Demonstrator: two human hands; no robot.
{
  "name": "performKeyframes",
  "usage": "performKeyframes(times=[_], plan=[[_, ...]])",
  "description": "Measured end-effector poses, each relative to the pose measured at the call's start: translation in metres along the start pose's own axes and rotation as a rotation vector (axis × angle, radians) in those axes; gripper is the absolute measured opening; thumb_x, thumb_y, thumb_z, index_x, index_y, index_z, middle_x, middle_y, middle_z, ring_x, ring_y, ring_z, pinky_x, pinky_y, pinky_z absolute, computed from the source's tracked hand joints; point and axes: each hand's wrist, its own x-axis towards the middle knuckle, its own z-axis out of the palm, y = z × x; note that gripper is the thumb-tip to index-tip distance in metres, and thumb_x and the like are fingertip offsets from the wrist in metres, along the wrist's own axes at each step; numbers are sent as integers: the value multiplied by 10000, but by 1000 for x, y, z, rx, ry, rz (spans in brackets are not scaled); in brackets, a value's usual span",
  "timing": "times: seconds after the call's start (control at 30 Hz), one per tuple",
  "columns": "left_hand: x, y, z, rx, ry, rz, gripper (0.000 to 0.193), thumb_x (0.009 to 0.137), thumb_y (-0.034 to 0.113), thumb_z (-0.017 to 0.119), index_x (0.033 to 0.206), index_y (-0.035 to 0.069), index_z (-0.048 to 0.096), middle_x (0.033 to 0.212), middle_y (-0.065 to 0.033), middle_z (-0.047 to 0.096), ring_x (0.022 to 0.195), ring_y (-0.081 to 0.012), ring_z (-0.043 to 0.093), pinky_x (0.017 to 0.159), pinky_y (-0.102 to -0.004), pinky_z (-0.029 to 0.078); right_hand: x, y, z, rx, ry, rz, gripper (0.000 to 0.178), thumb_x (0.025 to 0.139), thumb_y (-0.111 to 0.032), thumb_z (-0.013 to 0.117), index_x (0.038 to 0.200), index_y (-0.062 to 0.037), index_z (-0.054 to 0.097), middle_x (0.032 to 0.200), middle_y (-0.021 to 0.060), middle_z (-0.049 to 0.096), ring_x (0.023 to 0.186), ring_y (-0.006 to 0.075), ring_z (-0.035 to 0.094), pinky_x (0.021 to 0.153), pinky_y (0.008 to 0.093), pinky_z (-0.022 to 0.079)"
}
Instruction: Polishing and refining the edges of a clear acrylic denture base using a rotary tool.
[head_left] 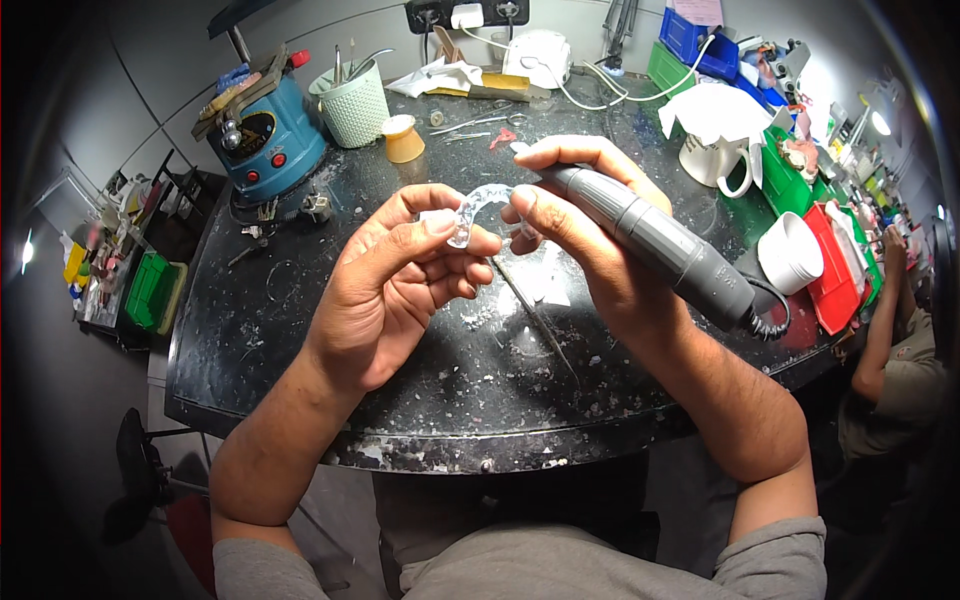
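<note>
A clear, horseshoe-shaped dental splint (pixel 488 194) is held up above the bench, its curve pointing away from me. My left hand (pixel 385 265) pinches its left end between thumb and fingers. At the other end, the thumb and fingertips of my right hand (pixel 615 245) grip the splint. That same hand also carries a dark grey rotary handpiece (pixel 650 235), lying across it between thumb and index finger, with a coiled cord at its rear. The handpiece's front tip points up and left, past the splint. Below both hands, a thin metal tool (pixel 535 318) lies among white shavings.
Around the black bench (pixel 300 345) stand a blue machine (pixel 262 150), a woven pot of tools (pixel 352 115), an amber cup (pixel 404 143), a paper-covered white mug (pixel 705 165) and a white tub (pixel 790 252). A red bin (pixel 832 275) sits at right, near another person's arm (pixel 878 335).
</note>
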Motion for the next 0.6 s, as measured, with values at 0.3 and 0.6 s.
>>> performKeyframes(times=[0.3, 0.6], plan=[[0, -1, 3, -38, 7, -44, 354, 1003, 173, 546, 1294, -11, 466, 1133, -238, 676, 990, -247, 695, 862, -316, 556, 8, 2, -8, -452, 132, -476, 267, 868, -91, 717, 1128, -35, 692, 888, 86, 692, 825, 163, 619, 761, 286, 507], [0, -2, 8, -17, 18, -18, 441, 1023, 175, 547, 1414, -10, 461, 1156, -176, 688, 1015, -207, 694, 883, -307, 563, 1, 3, 0, -462, -31, -596, 313, 761, -25, 695, 1070, -31, 647, 1047, 116, 693, 1105, 257, 670, 1154, 556, 323]])
